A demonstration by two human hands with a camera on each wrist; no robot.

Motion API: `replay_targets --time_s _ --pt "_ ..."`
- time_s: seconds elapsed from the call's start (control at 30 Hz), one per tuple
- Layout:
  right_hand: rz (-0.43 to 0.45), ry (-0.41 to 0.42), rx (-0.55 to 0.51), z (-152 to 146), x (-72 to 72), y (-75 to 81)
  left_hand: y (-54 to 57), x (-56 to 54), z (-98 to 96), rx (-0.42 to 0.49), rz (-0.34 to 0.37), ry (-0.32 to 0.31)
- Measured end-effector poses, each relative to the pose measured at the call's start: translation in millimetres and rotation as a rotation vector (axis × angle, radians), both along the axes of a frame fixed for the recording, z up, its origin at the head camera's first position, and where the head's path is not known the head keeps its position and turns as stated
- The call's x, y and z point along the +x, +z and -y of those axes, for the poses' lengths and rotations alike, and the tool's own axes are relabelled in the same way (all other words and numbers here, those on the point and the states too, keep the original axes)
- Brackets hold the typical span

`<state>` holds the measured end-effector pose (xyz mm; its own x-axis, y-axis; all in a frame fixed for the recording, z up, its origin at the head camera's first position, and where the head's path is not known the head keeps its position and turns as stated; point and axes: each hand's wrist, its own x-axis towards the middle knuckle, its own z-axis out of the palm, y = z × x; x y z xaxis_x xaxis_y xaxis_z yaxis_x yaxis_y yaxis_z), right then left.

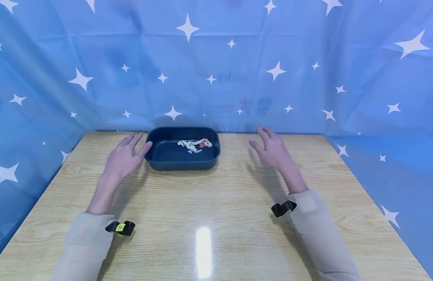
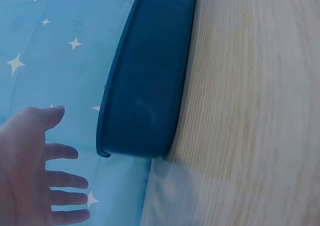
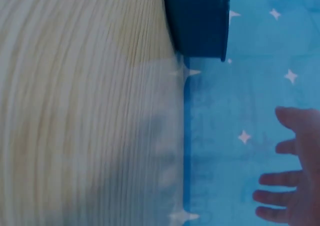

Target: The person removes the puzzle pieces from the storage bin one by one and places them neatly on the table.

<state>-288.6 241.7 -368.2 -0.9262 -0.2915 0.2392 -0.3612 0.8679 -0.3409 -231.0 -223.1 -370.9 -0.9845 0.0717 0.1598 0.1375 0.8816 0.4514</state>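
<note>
A dark blue rectangular bin (image 1: 179, 165) stands at the far edge of the table, left of centre. Crumpled wrapper scraps (image 1: 192, 146), white with coloured print and a red spot, lie inside it toward the right. My left hand (image 1: 123, 160) is held beside the bin's left end, fingers spread, holding nothing; in the left wrist view it appears apart from the bin (image 2: 142, 86). To the right of the bin, with a gap between, my right hand (image 1: 274, 152) hovers over the table, fingers extended and holding nothing. The right wrist view shows the bin's end (image 3: 197, 23) away from that hand.
The light wood table (image 1: 174, 207) spreads out in front of the bin, with a bright glare strip near its front. A blue curtain (image 1: 216, 58) with white stars hangs behind the table's far edge and along the sides.
</note>
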Motion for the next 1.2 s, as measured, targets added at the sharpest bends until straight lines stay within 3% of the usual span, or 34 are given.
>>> replay_targets --time_s 0.27,0.87,1.0,1.2 --pt "0.015 0.059 -0.032 30.6 -0.8 5.0 -1.7 -5.2 -3.7 0.075 0.051 0.037" --pt "0.076 0.171 -0.151 92.7 -5.4 0.3 -16.6 -22.2 -8.2 0.198 0.06 0.099" --pt "0.07 0.199 -0.178 102.6 -6.5 -3.0 -19.3 -25.0 -9.7 0.223 0.034 0.099" --pt "0.045 0.237 -0.195 118.8 -8.4 -5.1 -25.3 -28.8 -11.7 0.28 -0.06 0.088"
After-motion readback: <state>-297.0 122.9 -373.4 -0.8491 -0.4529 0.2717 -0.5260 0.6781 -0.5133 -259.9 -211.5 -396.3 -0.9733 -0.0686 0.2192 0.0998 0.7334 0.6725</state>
